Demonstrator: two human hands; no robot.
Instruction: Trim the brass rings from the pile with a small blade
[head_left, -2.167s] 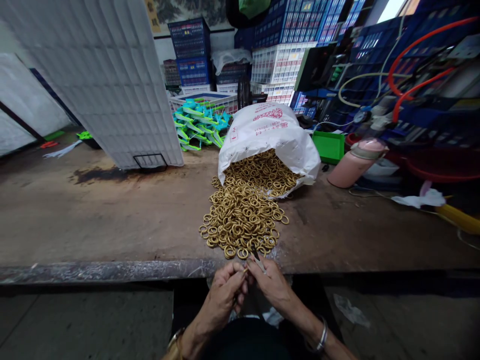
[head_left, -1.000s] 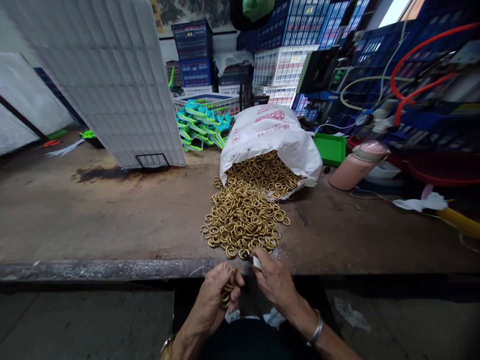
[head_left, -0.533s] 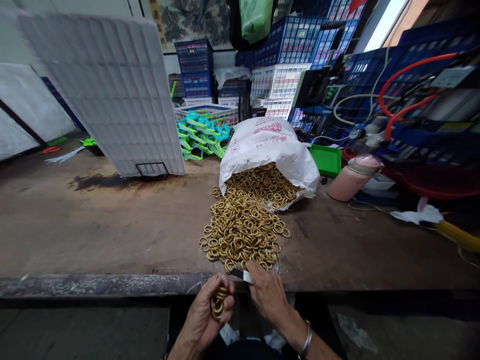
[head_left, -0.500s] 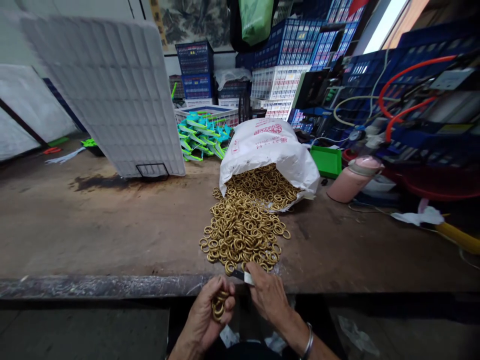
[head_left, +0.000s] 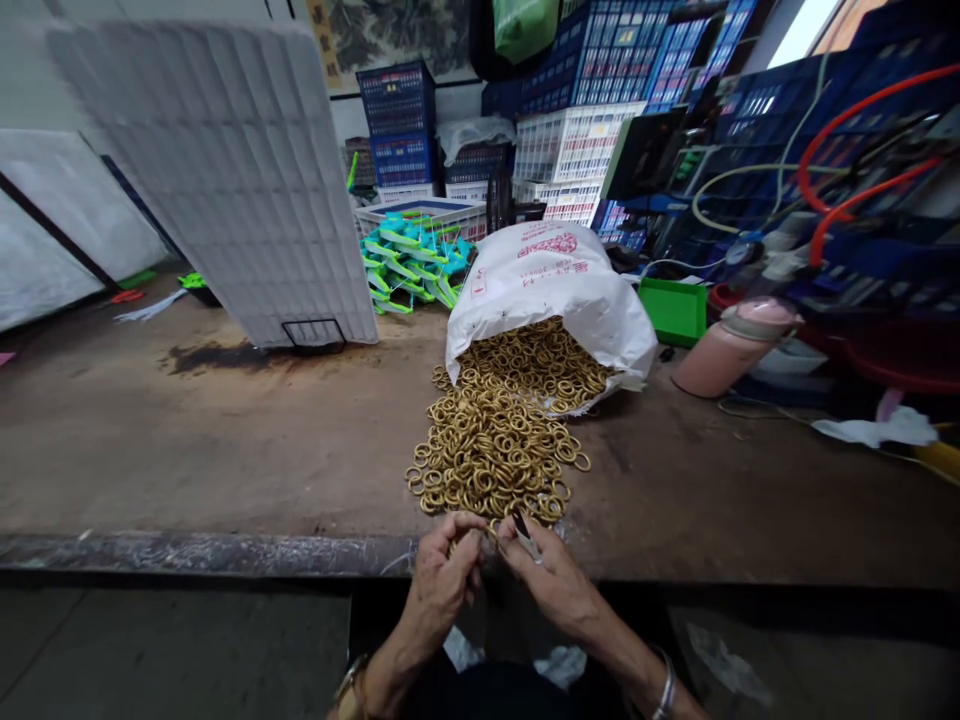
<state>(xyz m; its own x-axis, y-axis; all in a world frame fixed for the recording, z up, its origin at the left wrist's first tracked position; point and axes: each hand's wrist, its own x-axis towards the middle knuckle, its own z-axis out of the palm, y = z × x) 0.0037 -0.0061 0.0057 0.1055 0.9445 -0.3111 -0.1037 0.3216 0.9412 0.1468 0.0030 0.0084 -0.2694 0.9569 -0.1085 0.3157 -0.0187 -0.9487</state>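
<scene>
At the table's front edge my two hands are close together. My left hand (head_left: 444,570) is closed around some gold-coloured rings, mostly hidden by its fingers. One gold ring (head_left: 492,531) shows between the fingertips of both hands. In my right hand (head_left: 551,578) is a small knife-like tool (head_left: 531,548) with a dark tip and a pale handle; its exact kind is unclear. Just beyond the hands lies a heap of gold rings (head_left: 495,450). It spills from the mouth of a white woven sack (head_left: 555,270) with red print, lying on its side.
A pale ribbed panel (head_left: 217,190) stands upright at left on the wooden table (head_left: 187,450). Green and turquoise plastic pieces (head_left: 412,260) are piled behind. To the right are a green tray (head_left: 673,310) and a pink bottle (head_left: 735,345). Stacked blue crates (head_left: 401,125) line the back.
My left hand has moved up and right to meet my right hand, and a ring now shows between their fingertips. The tool's dark tip has turned from pointing left to pointing up.
</scene>
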